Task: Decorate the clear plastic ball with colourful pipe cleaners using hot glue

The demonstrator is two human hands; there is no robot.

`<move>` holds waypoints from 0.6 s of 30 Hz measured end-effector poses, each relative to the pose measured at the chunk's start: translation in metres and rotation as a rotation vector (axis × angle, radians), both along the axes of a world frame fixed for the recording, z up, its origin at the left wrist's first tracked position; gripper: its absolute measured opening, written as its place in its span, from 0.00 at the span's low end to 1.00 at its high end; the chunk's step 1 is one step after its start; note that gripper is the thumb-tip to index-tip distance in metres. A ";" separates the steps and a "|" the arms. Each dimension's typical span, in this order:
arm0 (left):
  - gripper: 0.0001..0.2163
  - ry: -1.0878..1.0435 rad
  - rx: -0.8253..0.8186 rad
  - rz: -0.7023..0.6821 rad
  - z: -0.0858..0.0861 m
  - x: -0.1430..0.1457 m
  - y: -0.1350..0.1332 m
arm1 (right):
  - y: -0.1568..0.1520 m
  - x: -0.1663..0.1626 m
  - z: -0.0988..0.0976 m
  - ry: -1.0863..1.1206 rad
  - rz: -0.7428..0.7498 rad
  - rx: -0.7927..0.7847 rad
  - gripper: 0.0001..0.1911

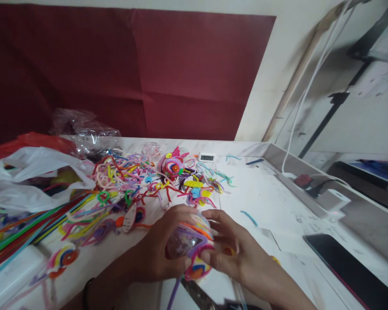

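Observation:
Between both hands, low in the middle of the head view, is a clear ball [183, 244] partly covered with coloured pipe cleaners. My left hand [148, 249] curls round its left side, with the thumb pressed on the front. From the right, my right hand [237, 247] grips it with thumb and fingers. A purple pipe cleaner [173, 293] hangs down from the ball. Scissors [200, 295] lie just below, their handles partly cut off by the frame's lower edge. The ball's far side is hidden by my fingers.
Loose pipe cleaners [123, 174] cover the table's left, beside a white plastic bag [42, 172]. A finished-looking colourful ball [173, 165] sits at the back near a small digital display [207, 157]. To the right are a phone [349, 267] and a plugged-in charger [334, 202].

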State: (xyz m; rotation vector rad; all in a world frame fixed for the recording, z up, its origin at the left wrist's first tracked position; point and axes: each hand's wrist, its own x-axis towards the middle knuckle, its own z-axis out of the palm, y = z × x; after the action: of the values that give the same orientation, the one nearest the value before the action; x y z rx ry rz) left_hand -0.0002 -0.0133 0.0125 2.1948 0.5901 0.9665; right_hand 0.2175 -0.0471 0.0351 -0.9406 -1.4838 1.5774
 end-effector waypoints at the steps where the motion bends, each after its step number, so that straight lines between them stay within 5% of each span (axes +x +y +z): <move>1: 0.24 -0.001 0.008 0.000 0.000 0.000 0.000 | 0.000 -0.001 0.000 -0.004 -0.002 0.003 0.25; 18: 0.18 0.008 0.117 -0.046 0.004 0.004 0.002 | 0.006 -0.012 -0.003 0.141 -0.191 -0.151 0.24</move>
State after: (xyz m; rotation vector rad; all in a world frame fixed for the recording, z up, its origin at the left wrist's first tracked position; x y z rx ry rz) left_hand 0.0037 -0.0109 0.0161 2.3057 0.4963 0.9908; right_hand 0.2059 -0.0414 0.0322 -1.0026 -1.1563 1.5964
